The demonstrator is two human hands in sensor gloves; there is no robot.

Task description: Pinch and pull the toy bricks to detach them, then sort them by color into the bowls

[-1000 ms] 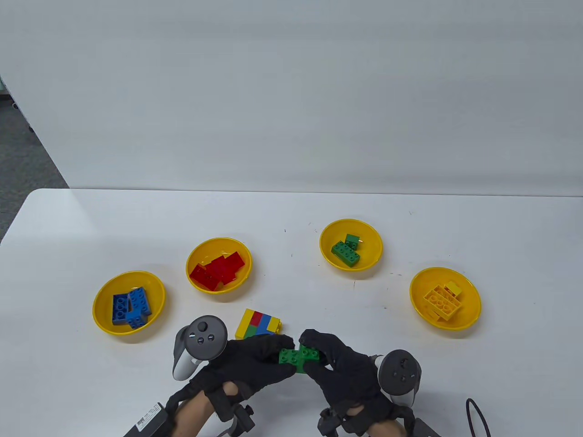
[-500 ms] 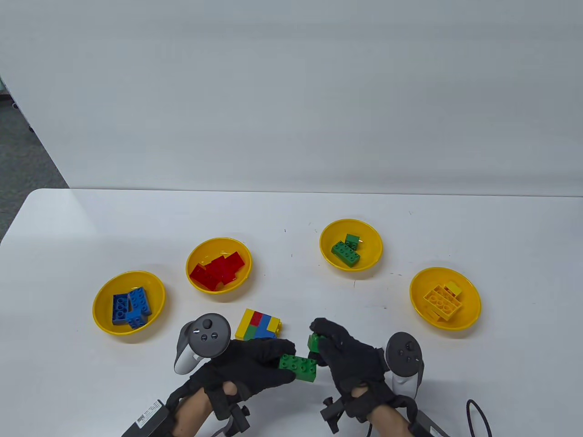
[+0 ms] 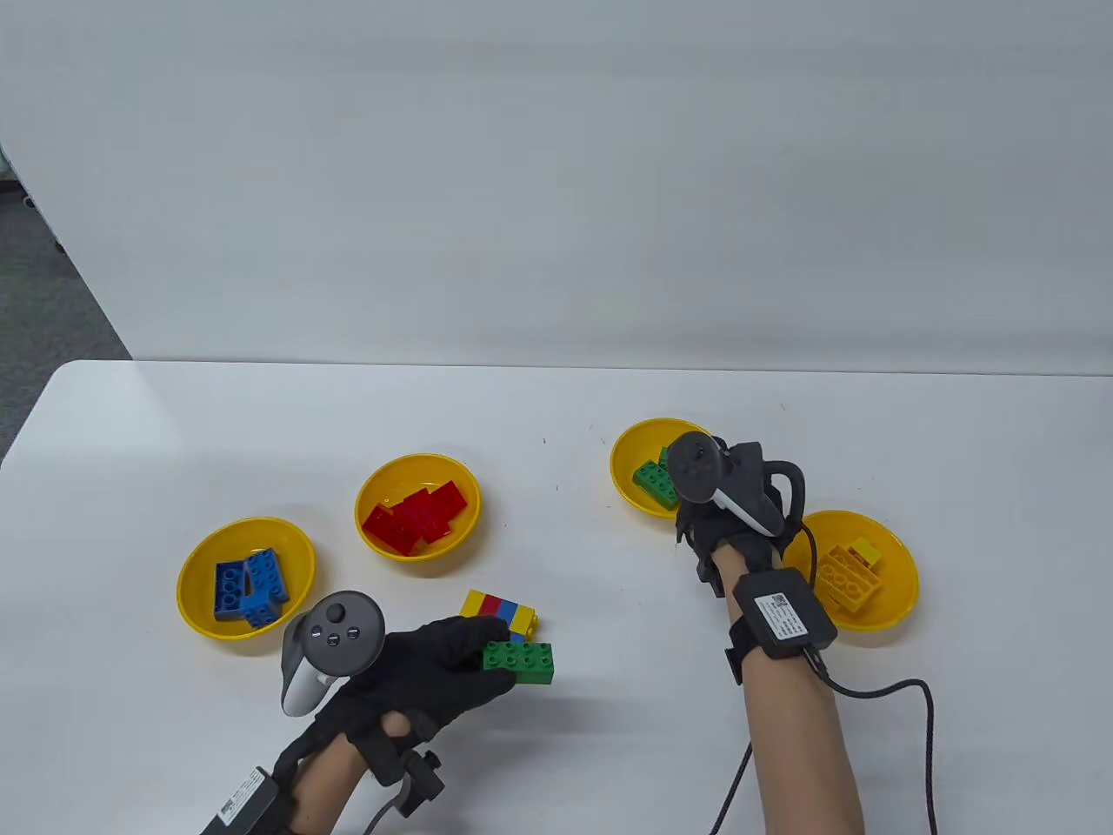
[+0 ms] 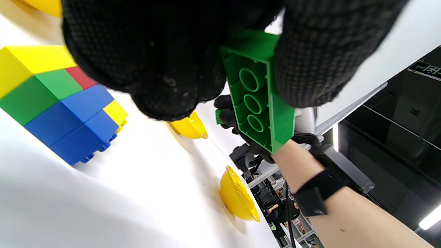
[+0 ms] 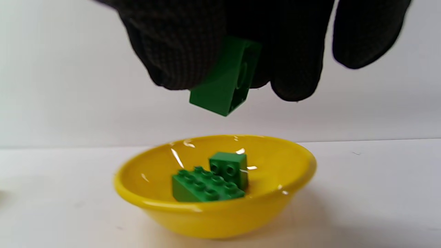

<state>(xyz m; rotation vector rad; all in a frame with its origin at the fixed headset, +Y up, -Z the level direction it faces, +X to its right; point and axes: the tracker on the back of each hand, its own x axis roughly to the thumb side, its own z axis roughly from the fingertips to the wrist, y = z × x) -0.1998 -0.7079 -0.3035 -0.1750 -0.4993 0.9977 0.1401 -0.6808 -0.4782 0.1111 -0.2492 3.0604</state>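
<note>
My left hand (image 3: 487,651) pinches a long green brick (image 3: 519,663) just above the table, in front of the stacked cluster of yellow, red, blue and green bricks (image 3: 500,611). In the left wrist view the hollow underside of that long green brick (image 4: 262,100) shows between the fingers, with the cluster (image 4: 51,100) to the left. My right hand (image 3: 706,522) hovers over the right side of the bowl of green bricks (image 3: 630,448). In the right wrist view my right hand (image 5: 237,69) pinches a small green brick (image 5: 224,82) above that bowl (image 5: 213,206), which holds two green bricks (image 5: 206,186).
A bowl with blue bricks (image 3: 187,600) stands at the left, a bowl with red bricks (image 3: 417,465) behind the cluster, and a bowl with yellow bricks (image 3: 900,574) at the right beside my right forearm. A black cable (image 3: 878,691) trails from the right wrist.
The two green bricks came apart. My right hand carried the small one up and right to above the green bowl. My left hand shifted slightly left with the long brick.
</note>
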